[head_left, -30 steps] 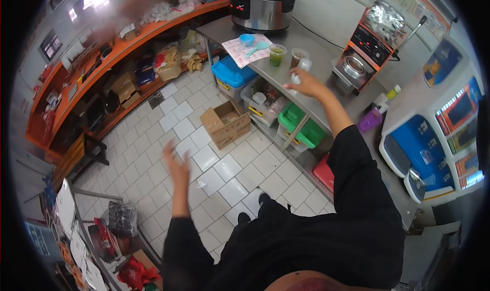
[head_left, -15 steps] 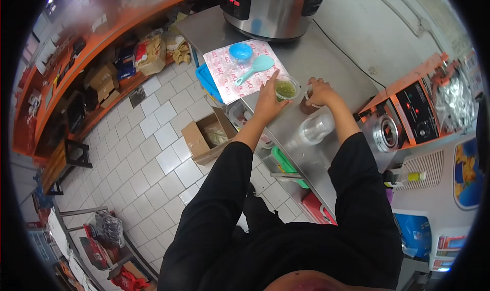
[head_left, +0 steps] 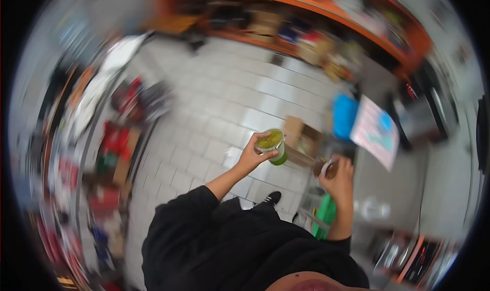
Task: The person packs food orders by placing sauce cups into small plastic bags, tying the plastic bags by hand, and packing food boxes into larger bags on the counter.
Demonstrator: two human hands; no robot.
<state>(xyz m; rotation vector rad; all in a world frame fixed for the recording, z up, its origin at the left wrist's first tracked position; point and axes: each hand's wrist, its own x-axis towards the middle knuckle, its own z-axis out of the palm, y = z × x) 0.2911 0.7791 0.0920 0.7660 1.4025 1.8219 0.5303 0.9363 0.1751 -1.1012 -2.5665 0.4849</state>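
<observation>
My left hand (head_left: 253,154) is wrapped round a clear plastic cup of green drink (head_left: 271,141), held over the tiled floor. The cup leans slightly, with its round top facing me. My right hand (head_left: 339,176) grips a second cup, of brown drink (head_left: 331,169), near the edge of the metal counter. Fingers cover part of that cup. Both cups are apart from any surface as far as I can tell.
On the metal counter (head_left: 408,189) lie a pink-and-white printed sheet (head_left: 376,133) and blurred clear cups (head_left: 373,209). A cooker (head_left: 431,115) stands beyond. A cardboard box (head_left: 305,140) is on the floor; a cluttered rack (head_left: 115,163) stands at left.
My view has swung left, away from the counter. Both cups have been lifted off it, the green one in my left hand and the brown one in my right.
</observation>
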